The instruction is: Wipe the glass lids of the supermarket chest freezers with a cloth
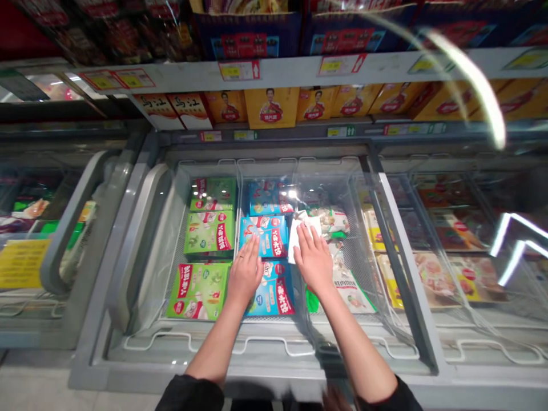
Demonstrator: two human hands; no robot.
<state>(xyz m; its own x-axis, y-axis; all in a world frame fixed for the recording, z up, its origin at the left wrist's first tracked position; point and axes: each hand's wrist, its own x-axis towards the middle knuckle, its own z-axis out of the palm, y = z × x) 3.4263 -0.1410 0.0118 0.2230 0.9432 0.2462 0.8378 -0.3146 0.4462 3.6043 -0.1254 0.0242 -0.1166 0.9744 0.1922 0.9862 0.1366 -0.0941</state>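
Observation:
Both my arms reach into an open chest freezer in a shop. My left hand lies flat, fingers stretched, on blue frozen-food packs in the middle row. My right hand also lies flat with fingers apart, resting on a white pack beside the blue ones. Green packs fill the row to the left. White and green bags lie to the right of my right hand.
A sliding glass lid covers the freezer's right part, with more packs under it. Another freezer stands at the left. Shelves above hold yellow boxes and price tags. A wire basket rim runs along the front.

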